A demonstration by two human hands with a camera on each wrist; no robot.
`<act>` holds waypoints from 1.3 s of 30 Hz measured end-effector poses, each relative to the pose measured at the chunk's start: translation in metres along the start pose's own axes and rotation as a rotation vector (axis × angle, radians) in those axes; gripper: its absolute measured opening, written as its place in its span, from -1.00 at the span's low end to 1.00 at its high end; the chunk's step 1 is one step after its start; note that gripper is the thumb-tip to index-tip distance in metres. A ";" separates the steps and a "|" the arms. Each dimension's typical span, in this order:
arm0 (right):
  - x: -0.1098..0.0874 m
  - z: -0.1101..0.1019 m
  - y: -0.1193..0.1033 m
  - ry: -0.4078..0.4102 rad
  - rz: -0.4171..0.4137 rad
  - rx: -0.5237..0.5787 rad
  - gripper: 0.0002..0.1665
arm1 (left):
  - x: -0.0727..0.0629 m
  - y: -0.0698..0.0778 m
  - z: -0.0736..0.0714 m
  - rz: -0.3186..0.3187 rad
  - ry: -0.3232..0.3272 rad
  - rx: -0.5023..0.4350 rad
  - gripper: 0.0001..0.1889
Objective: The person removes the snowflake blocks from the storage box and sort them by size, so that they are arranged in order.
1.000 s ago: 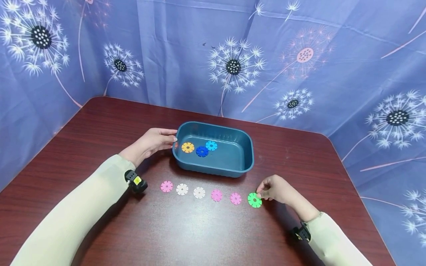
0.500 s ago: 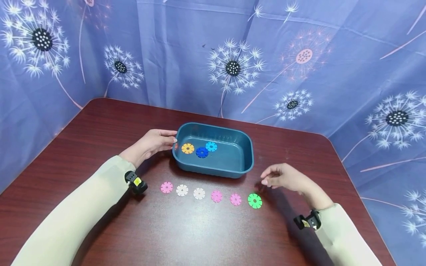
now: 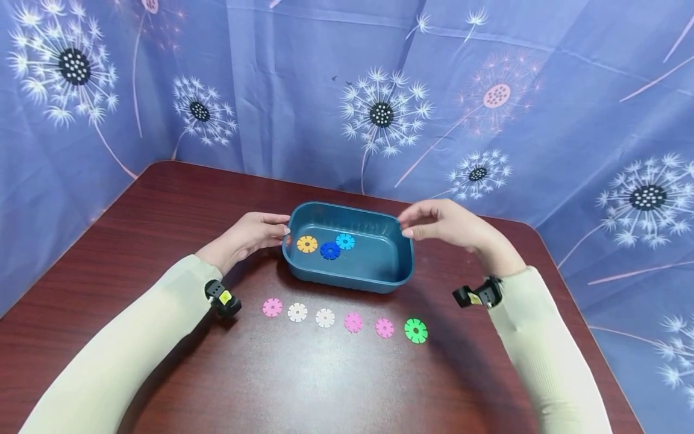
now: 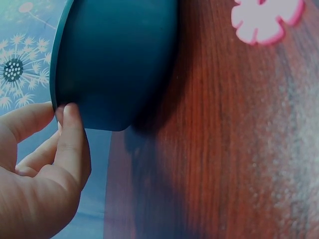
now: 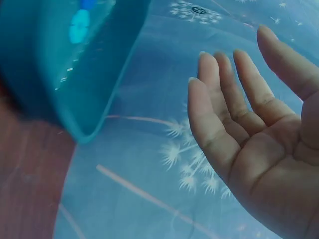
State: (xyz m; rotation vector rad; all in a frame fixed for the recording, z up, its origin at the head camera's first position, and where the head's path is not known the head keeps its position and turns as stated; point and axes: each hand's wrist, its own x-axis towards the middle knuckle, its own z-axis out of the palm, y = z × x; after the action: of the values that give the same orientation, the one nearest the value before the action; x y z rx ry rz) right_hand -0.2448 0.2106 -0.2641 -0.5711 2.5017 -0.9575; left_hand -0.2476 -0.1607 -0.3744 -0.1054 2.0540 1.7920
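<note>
A teal plastic basin [image 3: 347, 279] stands on the table, holding an orange notched disc [image 3: 306, 244], a dark blue one and a light blue disc [image 3: 345, 242]. My left hand [image 3: 250, 238] pinches the basin's left rim between thumb and fingers, as the left wrist view [image 4: 47, 174] also shows. At the opposite end, my right hand [image 3: 447, 224] overlaps the right rim in the head view. In the right wrist view its fingers [image 5: 219, 114] are spread, slightly bent and apart from the basin, with nothing between them.
In front of the basin, a row of notched discs lies on the dark red wooden table [image 3: 325, 386]: pink [image 3: 272, 307], white [image 3: 297, 312], another white, two more pink, and a green disc [image 3: 415, 331] at the right end. A blue dandelion-print curtain [image 3: 303, 90] hangs behind.
My right hand has let go of the green disc, leaving it at the row's right end, and has risen away to the basin's right rim. The left hand stays at the left rim.
</note>
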 end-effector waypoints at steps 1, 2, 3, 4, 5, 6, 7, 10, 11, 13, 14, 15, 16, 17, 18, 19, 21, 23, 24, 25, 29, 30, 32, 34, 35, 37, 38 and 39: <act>0.006 -0.002 -0.005 -0.018 -0.004 -0.013 -0.59 | 0.000 0.000 0.000 0.000 -0.001 0.000 -0.44; 0.013 -0.003 -0.009 -0.034 -0.001 -0.018 -0.58 | 0.000 0.000 0.000 0.000 -0.001 -0.001 -0.45; 0.020 -0.004 -0.013 -0.054 0.000 -0.021 -0.56 | 0.001 0.000 0.000 0.002 -0.002 -0.001 -0.45; 0.028 -0.004 -0.017 -0.072 0.002 -0.021 -0.55 | 0.001 -0.001 0.000 0.003 -0.003 0.000 -0.45; 0.036 -0.005 -0.020 -0.089 0.003 -0.026 -0.54 | 0.001 -0.001 0.000 0.006 -0.005 -0.001 -0.45; 0.043 -0.004 -0.023 -0.109 0.005 -0.024 -0.53 | 0.001 -0.001 0.000 0.005 -0.005 -0.002 -0.45; 0.050 -0.004 -0.025 -0.127 0.008 -0.021 -0.52 | 0.001 -0.001 0.000 0.002 -0.005 -0.005 -0.44; 0.069 -0.001 -0.029 -0.177 0.001 -0.014 -0.49 | 0.002 -0.001 0.001 -0.004 -0.008 -0.012 -0.44; 0.075 0.000 -0.030 -0.191 -0.003 -0.014 -0.49 | 0.001 -0.001 0.000 -0.006 -0.008 -0.016 -0.44; 0.085 0.004 -0.030 -0.217 -0.015 -0.003 -0.47 | 0.002 -0.001 0.000 -0.004 -0.010 -0.019 -0.44; 0.091 0.006 -0.030 -0.233 -0.026 0.000 -0.47 | 0.003 -0.002 0.000 0.000 -0.010 -0.018 -0.44; 0.096 0.008 -0.029 -0.247 -0.032 0.006 -0.46 | 0.003 -0.002 -0.001 0.004 -0.011 -0.018 -0.44; 0.100 0.010 -0.029 -0.262 -0.036 0.008 -0.46 | 0.003 -0.002 -0.001 0.009 -0.011 -0.016 -0.44; 0.105 0.012 -0.028 -0.280 -0.041 0.008 -0.45 | 0.003 -0.002 -0.001 0.012 -0.010 -0.014 -0.45; 0.109 0.015 -0.027 -0.299 -0.044 0.002 -0.45 | 0.003 -0.002 -0.001 0.014 -0.009 -0.012 -0.45; 0.113 0.017 -0.026 -0.320 -0.043 -0.004 -0.44 | 0.003 -0.002 -0.001 0.014 -0.009 -0.012 -0.45; 0.119 0.021 -0.023 -0.361 -0.033 -0.035 -0.42 | 0.003 -0.003 -0.001 0.013 -0.009 -0.011 -0.46; 0.124 0.025 -0.020 -0.407 -0.019 -0.074 -0.41 | 0.003 -0.003 -0.001 0.013 -0.009 -0.011 -0.46; 0.126 0.028 -0.018 -0.429 -0.006 -0.089 -0.40 | 0.002 -0.003 -0.002 0.015 -0.010 -0.011 -0.46; 0.128 0.030 -0.016 -0.449 0.010 -0.106 -0.40 | 0.002 -0.003 -0.002 0.016 -0.009 -0.011 -0.45; 0.134 0.037 -0.006 -0.517 0.086 -0.146 -0.39 | 0.002 -0.003 -0.001 0.018 -0.004 -0.010 -0.45; 0.135 0.039 -0.004 -0.527 0.106 -0.154 -0.39 | 0.002 -0.003 -0.001 0.016 -0.004 -0.011 -0.45; 0.137 0.042 0.001 -0.548 0.143 -0.157 -0.38 | 0.003 -0.003 0.000 0.011 -0.006 -0.011 -0.45; 0.138 0.044 0.006 -0.567 0.164 -0.152 -0.37 | 0.003 -0.003 0.000 0.009 -0.006 -0.017 -0.45; 0.138 0.046 0.007 -0.573 0.169 -0.142 -0.36 | 0.004 -0.003 0.000 0.009 -0.005 -0.019 -0.45; 0.139 0.048 0.010 -0.584 0.164 -0.126 -0.35 | 0.004 -0.003 0.000 0.008 0.000 -0.024 -0.46; 0.140 0.049 0.011 -0.587 0.149 -0.124 -0.35 | 0.003 -0.003 0.000 0.009 0.002 -0.027 -0.46; 0.140 0.050 0.011 -0.587 0.134 -0.119 -0.35 | 0.004 -0.003 0.000 0.008 0.005 -0.030 -0.47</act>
State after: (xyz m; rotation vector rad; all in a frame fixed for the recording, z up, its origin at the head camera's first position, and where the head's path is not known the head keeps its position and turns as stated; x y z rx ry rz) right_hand -0.3395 0.1209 -0.3369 -0.6071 2.0406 -0.4967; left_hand -0.2501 -0.1608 -0.3787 -0.1105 2.0347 1.8295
